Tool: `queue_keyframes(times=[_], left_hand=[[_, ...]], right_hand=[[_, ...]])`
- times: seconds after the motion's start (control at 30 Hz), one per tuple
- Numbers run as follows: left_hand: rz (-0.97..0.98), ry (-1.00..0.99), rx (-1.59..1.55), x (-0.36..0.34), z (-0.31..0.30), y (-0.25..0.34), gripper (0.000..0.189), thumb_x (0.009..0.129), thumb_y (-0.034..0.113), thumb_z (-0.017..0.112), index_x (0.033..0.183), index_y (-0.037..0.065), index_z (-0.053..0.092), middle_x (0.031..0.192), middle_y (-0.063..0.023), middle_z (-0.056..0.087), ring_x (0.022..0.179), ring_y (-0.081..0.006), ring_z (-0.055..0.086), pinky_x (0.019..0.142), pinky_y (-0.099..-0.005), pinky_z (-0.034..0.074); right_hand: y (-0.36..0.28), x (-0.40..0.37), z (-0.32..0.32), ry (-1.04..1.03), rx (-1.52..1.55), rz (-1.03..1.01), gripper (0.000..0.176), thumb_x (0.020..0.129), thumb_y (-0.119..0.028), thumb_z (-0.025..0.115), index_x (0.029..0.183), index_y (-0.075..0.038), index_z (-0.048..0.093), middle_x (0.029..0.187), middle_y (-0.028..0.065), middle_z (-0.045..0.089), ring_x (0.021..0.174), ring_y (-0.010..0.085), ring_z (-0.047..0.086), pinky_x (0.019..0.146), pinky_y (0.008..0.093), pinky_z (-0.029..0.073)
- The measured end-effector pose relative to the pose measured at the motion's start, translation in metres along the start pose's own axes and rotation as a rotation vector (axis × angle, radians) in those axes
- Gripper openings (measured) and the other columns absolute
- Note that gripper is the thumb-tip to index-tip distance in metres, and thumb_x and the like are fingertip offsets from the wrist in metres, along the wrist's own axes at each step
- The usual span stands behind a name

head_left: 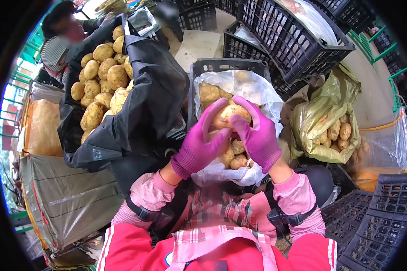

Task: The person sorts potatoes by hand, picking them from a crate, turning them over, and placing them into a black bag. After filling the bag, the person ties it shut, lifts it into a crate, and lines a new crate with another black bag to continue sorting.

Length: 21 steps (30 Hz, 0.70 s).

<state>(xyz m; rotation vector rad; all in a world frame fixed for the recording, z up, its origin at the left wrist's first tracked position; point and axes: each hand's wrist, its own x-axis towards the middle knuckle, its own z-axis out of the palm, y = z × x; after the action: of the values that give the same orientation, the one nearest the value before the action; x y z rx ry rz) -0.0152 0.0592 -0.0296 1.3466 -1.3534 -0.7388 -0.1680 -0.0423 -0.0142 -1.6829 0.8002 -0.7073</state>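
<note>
Left hand (pixel 201 147) and right hand (pixel 263 137), in purple gloves, gripped one potato (pixel 228 118) between them, over the crate (pixel 230 63). Crate was slotted black plastic, lined with a thin crinkled whitish bag (pixel 272 101), with potatoes inside. Black cloth (pixel 156 88) on the left held a heap of roundish, speckled yellow ones. Shiny creased green bag (pixel 305 124) on the right gaped, also holding potatoes.

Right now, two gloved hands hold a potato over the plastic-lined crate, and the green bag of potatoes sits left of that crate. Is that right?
The head view puts the green bag right of the plastic-lined crate, not left. The gloved left hand and right hand do hold a potato over that crate.
</note>
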Motion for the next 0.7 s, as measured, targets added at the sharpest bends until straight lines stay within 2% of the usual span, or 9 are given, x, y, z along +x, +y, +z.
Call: queue_keyframes(times=[0.07,0.13,0.17,0.23,0.33,0.47,0.53,0.6,0.7], left_hand=[[0.005,-0.009,0.006,-0.001,0.0,-0.001,0.069,0.095,0.017,0.068,0.151,0.002,0.032,0.144,-0.0144,0.047,0.13,-0.0209,0.049,0.108,-0.0345,0.04],[0.008,-0.016,-0.009,-0.001,0.004,-0.002,0.069,0.094,0.019,0.069,0.15,0.0,0.032,0.145,-0.0148,0.045,0.136,-0.0236,0.043,0.113,-0.0359,0.034],[0.015,-0.035,0.02,0.0,0.004,-0.001,0.07,0.094,0.018,0.07,0.15,0.0,0.032,0.144,-0.0145,0.046,0.135,-0.023,0.044,0.112,-0.0358,0.035],[0.028,-0.063,0.087,0.002,0.001,0.003,0.073,0.093,0.018,0.071,0.151,0.0,0.031,0.142,-0.0138,0.047,0.134,-0.022,0.045,0.111,-0.0354,0.037],[-0.116,-0.095,-0.287,-0.001,0.007,0.0,0.073,0.092,0.017,0.072,0.15,0.0,0.03,0.141,-0.0123,0.048,0.131,-0.0201,0.047,0.109,-0.0342,0.04],[0.021,0.208,-0.184,0.001,0.01,-0.001,0.071,0.091,0.016,0.07,0.15,0.001,0.032,0.14,-0.0167,0.049,0.128,-0.0227,0.051,0.106,-0.0345,0.042],[0.128,0.395,-0.272,0.007,0.014,0.005,0.074,0.089,0.011,0.07,0.15,0.001,0.031,0.139,-0.0188,0.049,0.132,-0.0254,0.049,0.109,-0.0368,0.04],[0.179,0.511,-0.078,0.005,0.013,0.014,0.077,0.086,0.011,0.073,0.15,0.001,0.032,0.139,-0.02,0.05,0.131,-0.0302,0.05,0.11,-0.0391,0.039],[0.294,0.627,0.231,-0.001,0.002,0.035,0.079,0.083,0.012,0.076,0.149,0.0,0.033,0.139,-0.0215,0.05,0.132,-0.0338,0.05,0.11,-0.041,0.039]], right_hand=[[0.004,0.002,-0.004,-0.022,0.098,0.031,0.052,0.099,-0.039,0.062,0.132,0.0,0.057,0.124,0.0193,0.065,0.117,0.0259,0.063,0.097,0.0345,0.048],[0.01,0.008,-0.006,-0.032,0.117,-0.115,0.046,0.102,-0.036,0.058,0.13,0.0,0.059,0.124,0.0188,0.065,0.116,0.024,0.063,0.095,0.0332,0.049],[0.01,0.004,-0.002,0.03,-0.072,-0.246,0.045,0.102,-0.036,0.057,0.128,0.001,0.061,0.127,0.0175,0.065,0.115,0.0219,0.063,0.093,0.0312,0.049],[0.009,-0.002,-0.001,-0.016,-0.047,-0.191,0.043,0.103,-0.034,0.056,0.127,0.001,0.061,0.125,0.017,0.066,0.114,0.0216,0.064,0.093,0.0309,0.05],[0.013,-0.001,-0.003,0.004,0.018,-0.22,0.037,0.106,-0.027,0.051,0.127,0.001,0.062,0.115,0.0142,0.071,0.108,0.0192,0.066,0.093,0.0312,0.051],[0.008,-0.001,0.007,-0.034,0.292,0.049,0.041,0.108,-0.027,0.044,0.139,-0.002,0.051,0.126,0.0111,0.063,0.111,0.0201,0.064,0.09,0.0323,0.055],[0.013,-0.006,0.009,-0.37,0.488,0.216,0.045,0.107,-0.03,0.045,0.144,-0.004,0.043,0.131,0.0087,0.057,0.113,0.0197,0.062,0.091,0.0326,0.054],[0.002,-0.021,0.024,-0.458,0.796,0.361,0.052,0.104,-0.041,0.05,0.143,-0.007,0.041,0.122,0.0064,0.057,0.106,0.0151,0.062,0.089,0.032,0.054],[-0.012,-0.025,0.024,-0.47,0.746,0.234,0.061,0.102,-0.047,0.052,0.145,-0.006,0.04,0.118,0.0085,0.06,0.099,0.0166,0.066,0.083,0.0316,0.056]])
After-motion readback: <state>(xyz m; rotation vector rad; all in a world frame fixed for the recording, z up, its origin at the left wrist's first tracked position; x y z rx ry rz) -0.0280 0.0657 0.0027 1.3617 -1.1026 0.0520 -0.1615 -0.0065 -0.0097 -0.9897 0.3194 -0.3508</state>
